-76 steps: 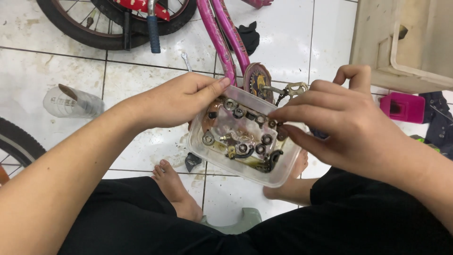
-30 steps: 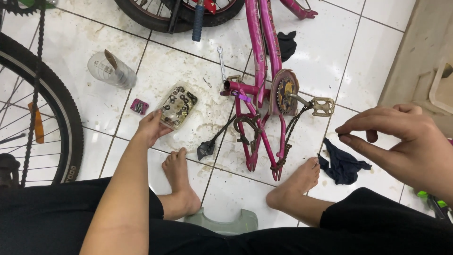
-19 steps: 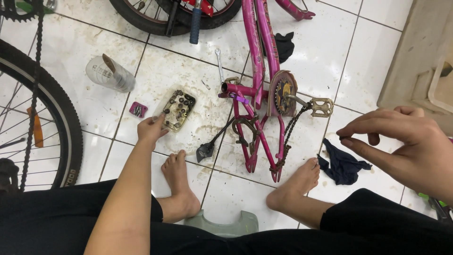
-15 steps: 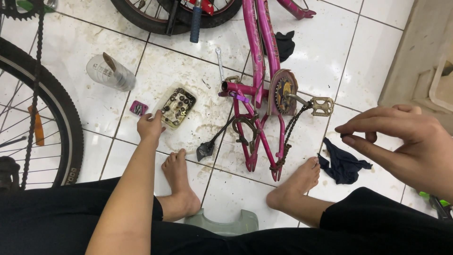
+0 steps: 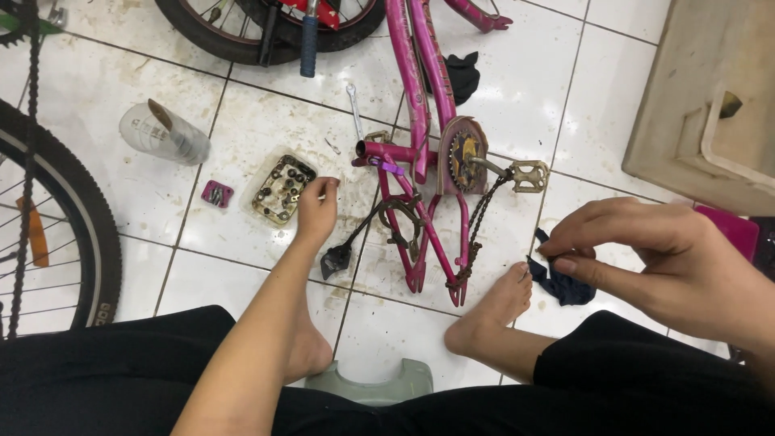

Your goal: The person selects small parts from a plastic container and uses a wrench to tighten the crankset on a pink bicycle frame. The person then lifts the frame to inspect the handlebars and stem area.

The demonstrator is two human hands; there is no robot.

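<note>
A: What is the left hand [image 5: 316,211] doing?

B: It reaches out to the middle left of the frame and pinches a small pale item between fingertips and thumb; the item is too small to tell what it is. The hand sits just beside the clear plastic tray of nuts and bolts [image 5: 282,188], at its right edge, not touching it as far as one can see.

A: And the right hand [image 5: 666,262]?

B: It hovers at the right of the frame, above the floor. Thumb and forefinger are drawn together in a tight pinch, the other fingers loosely curled. Whether anything lies in that grip cannot be told. A dark cloth [image 5: 559,278] lies on the floor just under and behind the fingertips.

A: What surrounds them?

B: A white tiled floor [image 5: 242,129], stained with grime. A pink bicycle frame [image 5: 421,145] lies in the upper centre, with its chainring, chain and a pedal [image 5: 529,175]. A wrench [image 5: 353,109] rests left of the frame. A clear plastic cup [image 5: 161,133] lies on its side at upper left, and a small pink piece [image 5: 216,193] sits left of the tray. A black bicycle wheel [image 5: 73,234] fills the left edge. The person's bare feet rest on the tiles, near a grey-green stool [image 5: 375,383] at bottom centre.
</note>
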